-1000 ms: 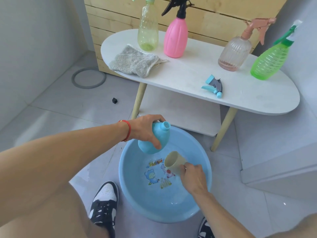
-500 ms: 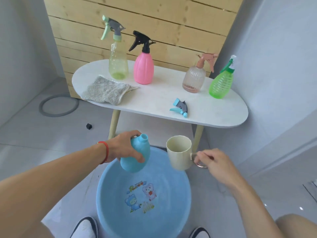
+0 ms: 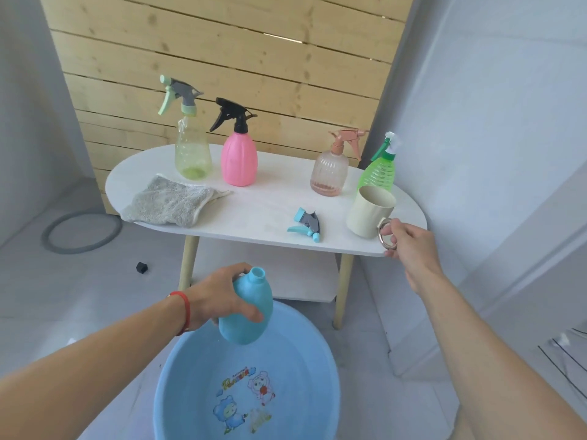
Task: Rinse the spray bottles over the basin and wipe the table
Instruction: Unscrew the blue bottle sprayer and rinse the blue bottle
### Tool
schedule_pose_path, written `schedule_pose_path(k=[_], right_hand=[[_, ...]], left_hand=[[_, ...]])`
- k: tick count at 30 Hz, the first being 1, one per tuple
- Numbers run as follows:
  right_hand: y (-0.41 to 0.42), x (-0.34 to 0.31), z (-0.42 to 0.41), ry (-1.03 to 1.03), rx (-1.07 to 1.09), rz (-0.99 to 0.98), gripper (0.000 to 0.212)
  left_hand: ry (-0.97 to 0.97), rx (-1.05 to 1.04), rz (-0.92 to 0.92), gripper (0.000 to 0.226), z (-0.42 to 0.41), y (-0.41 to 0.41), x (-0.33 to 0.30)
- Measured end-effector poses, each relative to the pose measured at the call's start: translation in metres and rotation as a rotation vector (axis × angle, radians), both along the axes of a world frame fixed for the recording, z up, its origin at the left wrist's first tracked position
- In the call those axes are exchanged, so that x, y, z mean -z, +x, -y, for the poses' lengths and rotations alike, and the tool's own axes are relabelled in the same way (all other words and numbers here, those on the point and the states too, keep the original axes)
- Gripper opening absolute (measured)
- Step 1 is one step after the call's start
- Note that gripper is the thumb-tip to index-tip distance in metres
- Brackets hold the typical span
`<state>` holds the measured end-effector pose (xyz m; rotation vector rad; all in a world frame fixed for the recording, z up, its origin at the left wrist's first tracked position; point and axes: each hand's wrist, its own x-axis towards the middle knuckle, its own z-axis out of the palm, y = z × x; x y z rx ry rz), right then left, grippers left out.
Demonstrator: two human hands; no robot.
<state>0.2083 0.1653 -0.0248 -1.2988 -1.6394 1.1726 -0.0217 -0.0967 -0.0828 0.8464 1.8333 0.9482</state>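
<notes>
My left hand (image 3: 219, 296) grips a light blue bottle (image 3: 251, 312) with no spray head, held upright over the blue basin (image 3: 178, 376) on the floor. My right hand (image 3: 409, 239) pinches the metal ring handle of a cream cup (image 3: 368, 214), which is at the right end of the white table (image 3: 270, 211). The bottle's blue trigger head (image 3: 306, 225) lies on the table. A grey cloth (image 3: 168, 201) lies at the table's left end. A yellow-green bottle (image 3: 190, 147), a pink bottle (image 3: 239, 157), a clear peach bottle (image 3: 330, 173) and a green bottle (image 3: 379, 171) stand along the back.
A wooden slat wall (image 3: 222, 58) rises behind the table, and a grey wall (image 3: 492, 122) stands to the right. A lower shelf (image 3: 270, 277) sits under the tabletop. A grey ring (image 3: 81, 231) and a small black object (image 3: 142, 267) lie on the tiled floor at left.
My right hand lifted the cream cup out of the basin and carried it up and right to the table's right end. My left hand kept the blue bottle over the basin.
</notes>
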Motion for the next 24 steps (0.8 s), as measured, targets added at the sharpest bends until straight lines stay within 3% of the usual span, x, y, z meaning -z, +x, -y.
schedule_pose_path(k=[4,6,9,11,12,14,16,19,24], right_hand=[[-0.009,0.001,-0.001,-0.021,0.042,0.013,0.029],[-0.009,0.001,0.004,0.036,0.097,0.141,0.035],[-0.017,-0.004,0.024,0.454,0.246,0.400,0.031],[-0.038,-0.004,0.037,0.782,0.092,0.410,0.024],[-0.053,-0.001,0.038,0.842,-0.038,0.455,0.021],[-0.087,0.008,0.037,0.785,-0.196,0.637,0.028],[-0.114,0.014,0.031,0.586,-0.202,0.778,0.047],[-0.139,0.023,0.021,0.357,-0.217,0.834,0.069],[-0.144,0.035,0.007,0.343,-0.243,0.754,0.063]], left_hand=[[0.014,-0.023,0.007,0.064,-0.001,-0.003,-0.002],[0.022,-0.032,0.009,0.064,-0.002,-0.004,-0.003],[0.034,-0.054,0.011,0.065,-0.003,-0.004,-0.005],[0.036,-0.070,0.012,0.067,-0.005,-0.003,-0.009],[0.039,-0.075,0.013,0.067,-0.007,-0.001,-0.010],[0.057,-0.104,0.010,0.068,-0.011,0.003,-0.014],[0.077,-0.146,0.008,0.071,-0.016,0.007,-0.019],[0.099,-0.218,0.015,0.072,-0.021,0.010,-0.027],[0.127,-0.306,0.043,0.065,-0.022,0.004,-0.031]])
